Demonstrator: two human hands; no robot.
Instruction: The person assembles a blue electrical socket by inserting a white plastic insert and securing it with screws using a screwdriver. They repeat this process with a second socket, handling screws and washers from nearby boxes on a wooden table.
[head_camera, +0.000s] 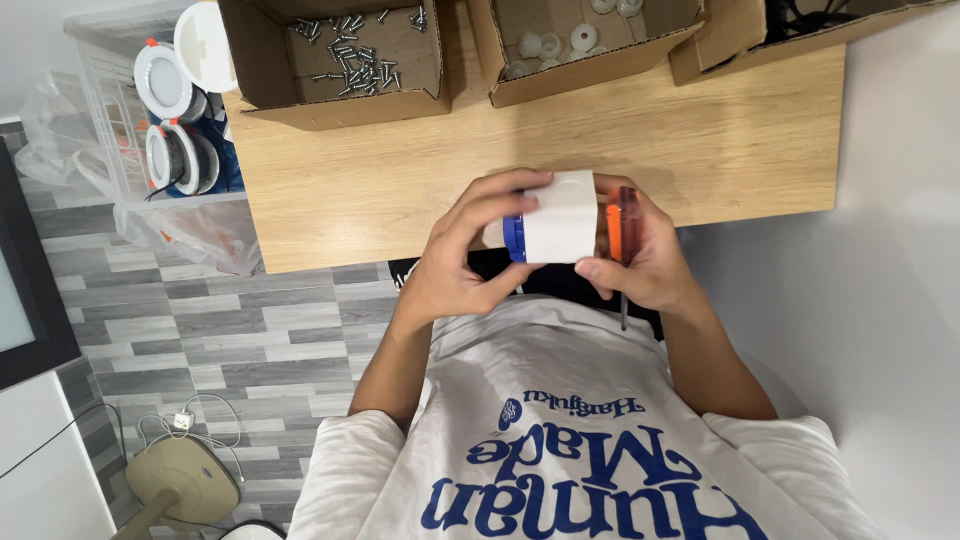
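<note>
The white shirt (590, 450) with blue lettering fills the bottom of the frame, nearest to the camera, and both forearms rise from it toward the centre. There the two hands meet around a small white block (560, 218) with a blue part (514, 238) on its left end, held in the air just in front of the near edge of the wooden worktop (400, 160). The left hand (462, 262) is curled around the left side, fingers over the top and thumb below, so it is closed on the block. The right hand (645, 258) presses the right side of the block and also keeps an orange-handled screwdriver (622, 228), whose thin shaft points down toward the shirt. I judge that the step in hand is turning or checking the block before the tool is used. A next move would call for a firm left grip while the right hand turns the screwdriver around. In the upper part of the frame, well apart from the hands, stand a box of screws (350, 60) and a box of white rings (570, 40). At the upper left there are round lamps (165, 85).
</note>
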